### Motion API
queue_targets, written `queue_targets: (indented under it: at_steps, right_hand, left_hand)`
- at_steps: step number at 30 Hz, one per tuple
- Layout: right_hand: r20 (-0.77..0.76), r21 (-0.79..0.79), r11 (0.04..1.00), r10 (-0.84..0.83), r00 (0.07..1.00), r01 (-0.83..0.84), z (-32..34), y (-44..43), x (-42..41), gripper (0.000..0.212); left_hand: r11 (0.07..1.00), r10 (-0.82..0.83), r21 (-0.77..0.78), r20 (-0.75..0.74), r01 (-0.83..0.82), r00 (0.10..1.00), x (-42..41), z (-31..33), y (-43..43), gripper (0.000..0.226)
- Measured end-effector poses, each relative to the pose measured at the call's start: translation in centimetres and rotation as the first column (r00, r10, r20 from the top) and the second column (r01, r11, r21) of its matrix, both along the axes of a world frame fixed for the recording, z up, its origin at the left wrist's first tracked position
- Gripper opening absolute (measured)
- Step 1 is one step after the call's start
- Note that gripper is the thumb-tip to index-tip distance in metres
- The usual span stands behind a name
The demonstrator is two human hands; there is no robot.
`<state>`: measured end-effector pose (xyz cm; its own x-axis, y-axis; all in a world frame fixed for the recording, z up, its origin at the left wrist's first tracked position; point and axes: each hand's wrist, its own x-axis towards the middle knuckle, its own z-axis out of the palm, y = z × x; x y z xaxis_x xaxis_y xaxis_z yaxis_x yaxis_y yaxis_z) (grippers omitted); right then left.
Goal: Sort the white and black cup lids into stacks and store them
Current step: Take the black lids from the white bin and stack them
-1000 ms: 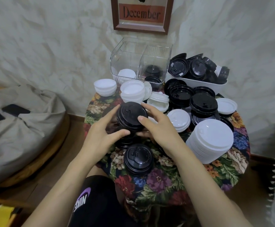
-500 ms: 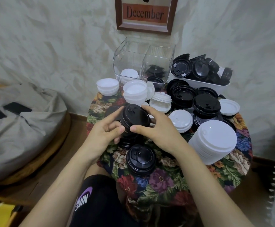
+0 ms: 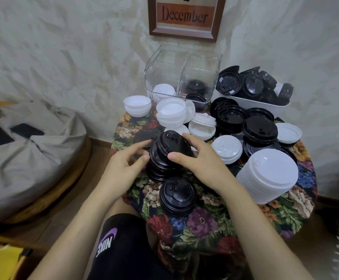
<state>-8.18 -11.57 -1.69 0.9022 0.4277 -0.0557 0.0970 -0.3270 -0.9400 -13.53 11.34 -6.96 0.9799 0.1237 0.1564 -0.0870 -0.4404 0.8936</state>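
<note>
Now the black lid stack (image 3: 168, 152) sits between both hands, base on the counter (image 3: 205, 219), its axis leaning away and rightward. The left hand (image 3: 124, 170) and right hand (image 3: 199, 160) curl round its sides, equally near, with the clear bin (image 3: 164, 63) straight beyond.

single head-worn wide-angle view, facing forward and down from above wearer's lap. close over floral table (image 3: 205, 223), frame centred on black lid stack (image 3: 169, 152) between left hand (image 3: 122, 170) and right hand (image 3: 201, 160); forearms (image 3: 255, 229) enter from bottom edge, wall (image 3: 63, 47) fills top.
</note>
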Motion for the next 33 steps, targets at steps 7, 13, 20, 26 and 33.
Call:
queue_targets:
  at_steps: [7,13,20,26,33]
  right_hand:
    - [-0.048,0.027,0.999,0.037,0.998,-0.036,-0.3,0.2,-0.4,0.097]
    - [-0.063,0.002,0.995,0.104,0.993,-0.104,0.1,-0.4,-0.7,0.020]
    - [-0.138,0.173,0.985,0.022,0.990,0.002,-0.4,-1.0,-0.6,0.069]
    - [-0.144,0.209,0.978,0.019,0.989,0.012,0.1,-0.6,-0.9,0.091]
    - [-0.171,0.106,0.994,0.044,0.984,-0.026,-0.1,-0.8,-1.2,0.018]
  left_hand:
    - [0.973,-0.025,0.230,0.027,0.018,0.999,-1.4,-0.2,-0.4,0.059]
    - [0.944,-0.032,0.329,-0.002,0.030,1.000,-0.9,-0.1,-1.5,0.080]
    - [0.941,-0.082,0.328,-0.015,0.083,0.997,-1.1,-0.6,-1.1,0.068]
    - [0.919,-0.047,0.392,-0.012,0.048,0.999,-0.8,-0.5,-1.5,0.068]
    - [0.887,0.049,0.460,0.003,-0.045,0.999,-1.1,-0.6,-1.8,0.091]
